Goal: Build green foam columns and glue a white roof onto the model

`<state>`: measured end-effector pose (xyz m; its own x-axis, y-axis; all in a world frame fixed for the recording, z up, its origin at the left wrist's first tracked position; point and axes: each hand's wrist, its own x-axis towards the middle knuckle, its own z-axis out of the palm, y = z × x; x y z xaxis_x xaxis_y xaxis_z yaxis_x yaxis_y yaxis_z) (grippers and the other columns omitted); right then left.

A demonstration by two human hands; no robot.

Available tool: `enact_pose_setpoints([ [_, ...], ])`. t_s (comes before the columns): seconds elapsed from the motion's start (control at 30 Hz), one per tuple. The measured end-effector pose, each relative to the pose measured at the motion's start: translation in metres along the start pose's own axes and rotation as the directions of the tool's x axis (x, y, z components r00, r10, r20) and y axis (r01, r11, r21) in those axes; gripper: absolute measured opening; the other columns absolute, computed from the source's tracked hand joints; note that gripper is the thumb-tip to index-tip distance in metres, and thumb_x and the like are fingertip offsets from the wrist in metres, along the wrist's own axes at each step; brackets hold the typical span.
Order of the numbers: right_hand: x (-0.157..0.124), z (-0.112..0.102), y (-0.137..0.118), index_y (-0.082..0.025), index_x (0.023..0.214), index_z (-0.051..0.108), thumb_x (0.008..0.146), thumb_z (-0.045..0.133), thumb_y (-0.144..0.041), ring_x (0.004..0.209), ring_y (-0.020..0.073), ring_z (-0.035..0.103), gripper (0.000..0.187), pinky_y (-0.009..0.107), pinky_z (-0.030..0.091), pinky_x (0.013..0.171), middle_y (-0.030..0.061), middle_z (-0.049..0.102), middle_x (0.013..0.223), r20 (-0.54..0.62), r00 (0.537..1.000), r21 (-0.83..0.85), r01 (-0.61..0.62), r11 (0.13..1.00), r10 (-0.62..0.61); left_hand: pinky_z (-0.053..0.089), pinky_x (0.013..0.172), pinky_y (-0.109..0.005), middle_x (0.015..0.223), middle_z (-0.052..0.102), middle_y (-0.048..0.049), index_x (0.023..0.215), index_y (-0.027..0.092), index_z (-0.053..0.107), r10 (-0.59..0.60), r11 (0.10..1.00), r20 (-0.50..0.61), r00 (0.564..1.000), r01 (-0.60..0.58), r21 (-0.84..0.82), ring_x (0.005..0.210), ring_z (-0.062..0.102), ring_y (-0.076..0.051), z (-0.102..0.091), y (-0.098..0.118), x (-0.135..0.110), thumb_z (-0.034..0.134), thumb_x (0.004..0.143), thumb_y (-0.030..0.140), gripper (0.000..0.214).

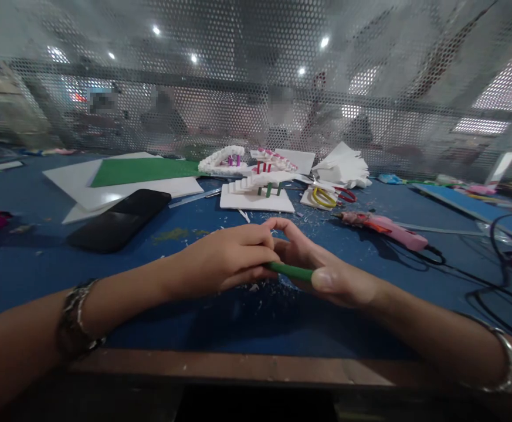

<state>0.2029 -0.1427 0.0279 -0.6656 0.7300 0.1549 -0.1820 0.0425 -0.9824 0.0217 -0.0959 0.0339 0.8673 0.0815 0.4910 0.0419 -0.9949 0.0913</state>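
Between my two hands, low over the front of the blue table (pixel 185 328), is a thin green strip (pixel 291 271) that looks like foam. My left hand (pixel 233 258) has its fingers closed round the strip's left end, hiding that part. At the other end, the thumb of my right hand (pixel 326 272) presses on it, with the fingers curled behind. Just beyond my hands stands a small white staircase model (pixel 256 199) with green posts on a flat white base. White scraps lie scattered on the table beneath and around my hands.
A black phone (pixel 121 220) lies left, before green and white sheets (pixel 145 172). Right are a pink glue gun (pixel 387 228) with its cable, scissors (pixel 324 198) and a blue sheet (pixel 471 205). Two more models (pixel 223 161) stand behind, before a perforated metal screen (pixel 247 105).
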Motion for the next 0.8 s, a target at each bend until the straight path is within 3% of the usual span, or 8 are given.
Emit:
enact_pose_setpoints([
  [0.13,0.001,-0.001,-0.001,-0.021,0.111,0.032,0.067,0.056,-0.056,0.091,0.0181,0.050,0.061,0.044,0.028,0.093,0.0048,0.050,0.101,-0.081,0.996,-0.007,-0.026,1.000,0.025,0.041,0.067,-0.018,0.076,0.053,-0.0030,0.078,0.011,0.060,-0.106,0.983,-0.062,0.992,0.095,-0.160,0.072,0.050,-0.010,0.000,0.000,0.003,0.044,0.085,0.016,0.018],
  [0.27,0.003,-0.005,-0.007,-0.020,0.108,0.040,0.074,0.041,-0.065,0.097,0.0185,0.051,0.056,0.040,0.032,0.093,0.0079,0.053,0.108,-0.159,0.985,-0.081,-0.080,0.994,0.066,0.040,0.062,-0.019,0.067,0.051,-0.0001,0.066,0.013,0.058,-0.284,0.933,-0.115,0.952,0.247,-0.262,0.066,0.050,-0.010,0.002,-0.001,0.007,0.045,0.084,0.022,0.024],
  [0.43,0.005,-0.007,-0.012,-0.018,0.093,0.051,0.070,0.061,-0.043,0.087,0.0154,0.055,0.036,0.033,0.041,0.083,0.0050,0.060,0.096,-0.335,0.937,-0.371,-0.033,0.928,-0.101,0.039,0.056,-0.020,0.070,0.055,-0.0018,0.066,0.012,0.057,-0.507,0.786,-0.012,0.862,0.456,-0.417,0.062,0.050,-0.011,0.006,-0.001,0.008,0.042,0.084,0.030,0.030],
  [0.57,0.006,-0.002,-0.012,-0.016,0.082,0.056,0.069,0.064,-0.031,0.077,0.0133,0.056,0.022,0.029,0.044,0.074,0.0029,0.062,0.082,-0.397,0.907,-0.480,-0.074,0.874,-0.141,0.039,0.053,-0.019,0.069,0.054,-0.0021,0.057,0.012,0.051,-0.548,0.715,0.054,0.834,0.501,-0.488,0.062,0.050,-0.010,0.009,0.003,0.010,0.040,0.085,0.034,0.037],
  [0.8,0.008,0.000,-0.012,-0.015,0.075,0.063,0.068,0.064,-0.027,0.067,0.0100,0.054,0.015,0.024,0.044,0.066,-0.0014,0.063,0.069,-0.453,0.886,-0.441,-0.123,0.889,-0.102,0.040,0.058,-0.023,0.067,0.053,-0.0017,0.059,0.013,0.051,-0.562,0.695,0.165,0.810,0.571,-0.437,0.061,0.050,-0.011,0.009,0.008,0.011,0.033,0.086,0.036,0.040],
])
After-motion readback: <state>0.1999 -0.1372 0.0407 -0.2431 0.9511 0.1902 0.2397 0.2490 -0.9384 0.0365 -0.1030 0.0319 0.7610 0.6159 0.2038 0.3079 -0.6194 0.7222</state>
